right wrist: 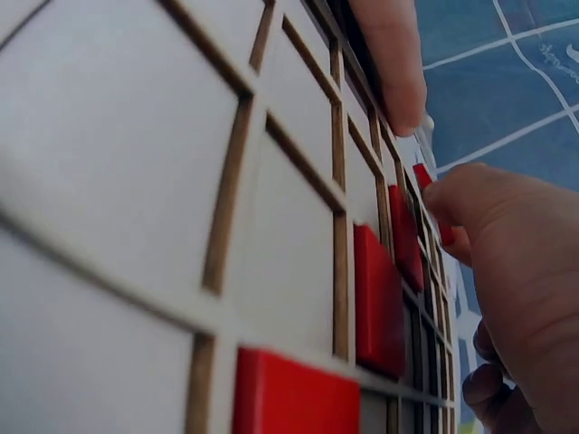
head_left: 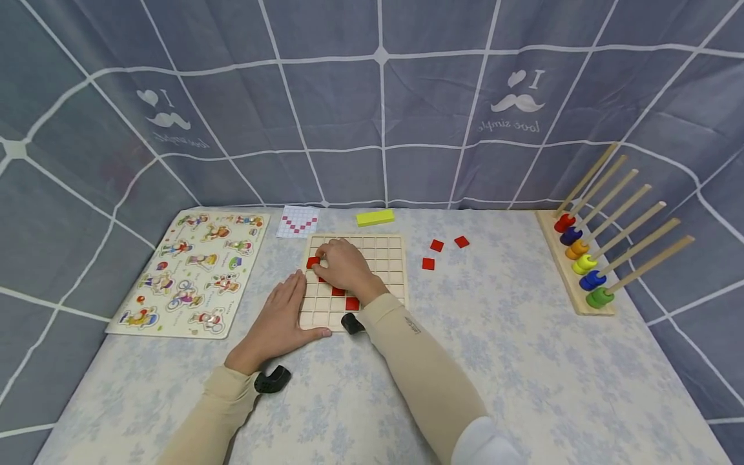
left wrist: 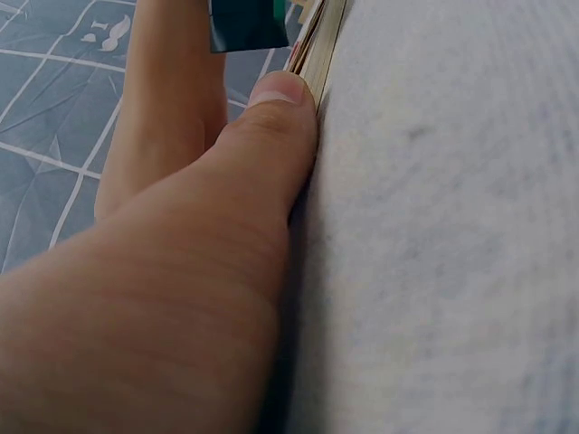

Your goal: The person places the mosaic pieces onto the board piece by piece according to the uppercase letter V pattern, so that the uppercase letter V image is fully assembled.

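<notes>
A wooden grid board (head_left: 386, 258) lies on the table between the hands. The right hand (head_left: 347, 265) is over its left half and pinches a red square tile (right wrist: 434, 203) between thumb and finger, tilted above the far-left cells. Running diagonally toward the near side, several red tiles (head_left: 352, 303) sit in cells of the grid. Along the board's left edge rests the left hand (head_left: 279, 323), its fingers straight and its thumb (left wrist: 280, 95) against the near edge. The right hand hides part of the board in the head view.
Three loose red tiles (head_left: 428, 263) lie right of the board. Behind it are a pattern card (head_left: 298, 221) and a yellow block (head_left: 374, 217). A picture puzzle board (head_left: 192, 278) lies at the left. A peg stand (head_left: 572, 271) with coloured beads stands at the right.
</notes>
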### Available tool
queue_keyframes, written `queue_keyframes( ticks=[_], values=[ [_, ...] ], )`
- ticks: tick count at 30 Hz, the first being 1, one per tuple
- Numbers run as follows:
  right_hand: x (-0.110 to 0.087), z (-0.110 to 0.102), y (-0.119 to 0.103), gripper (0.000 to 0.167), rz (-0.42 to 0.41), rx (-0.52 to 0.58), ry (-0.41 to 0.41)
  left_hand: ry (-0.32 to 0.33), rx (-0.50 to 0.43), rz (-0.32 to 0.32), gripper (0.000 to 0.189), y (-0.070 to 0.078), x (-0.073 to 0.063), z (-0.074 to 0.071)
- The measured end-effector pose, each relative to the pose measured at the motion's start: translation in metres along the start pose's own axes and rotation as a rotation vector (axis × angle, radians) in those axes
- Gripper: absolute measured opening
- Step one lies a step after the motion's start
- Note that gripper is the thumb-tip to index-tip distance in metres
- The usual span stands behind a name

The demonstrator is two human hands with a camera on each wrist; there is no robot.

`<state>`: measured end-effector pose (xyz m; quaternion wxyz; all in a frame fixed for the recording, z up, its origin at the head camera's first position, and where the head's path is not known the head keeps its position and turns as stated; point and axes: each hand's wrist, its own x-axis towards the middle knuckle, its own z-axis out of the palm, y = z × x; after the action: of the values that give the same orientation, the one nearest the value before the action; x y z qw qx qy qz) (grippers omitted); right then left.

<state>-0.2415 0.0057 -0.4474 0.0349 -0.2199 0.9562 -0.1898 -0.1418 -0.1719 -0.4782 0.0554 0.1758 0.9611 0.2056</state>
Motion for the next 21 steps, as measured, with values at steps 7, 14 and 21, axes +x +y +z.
queue_keyframes(
  ticks=[7,14,21],
  values=[
    [0.004,0.001,-0.0035,0.033,0.016,-0.047,-0.015,0.005,0.006,0.012,0.131,-0.0011,0.0003,0.0016],
    [0.006,0.0005,-0.0029,0.033,-0.001,-0.084,-0.027,0.007,0.008,0.009,0.13,-0.0008,-0.0002,0.0004],
    [0.0069,-0.0005,-0.0061,0.031,0.009,-0.082,-0.03,0.0,0.013,0.01,0.13,-0.0002,-0.0001,-0.0004]
  ],
)
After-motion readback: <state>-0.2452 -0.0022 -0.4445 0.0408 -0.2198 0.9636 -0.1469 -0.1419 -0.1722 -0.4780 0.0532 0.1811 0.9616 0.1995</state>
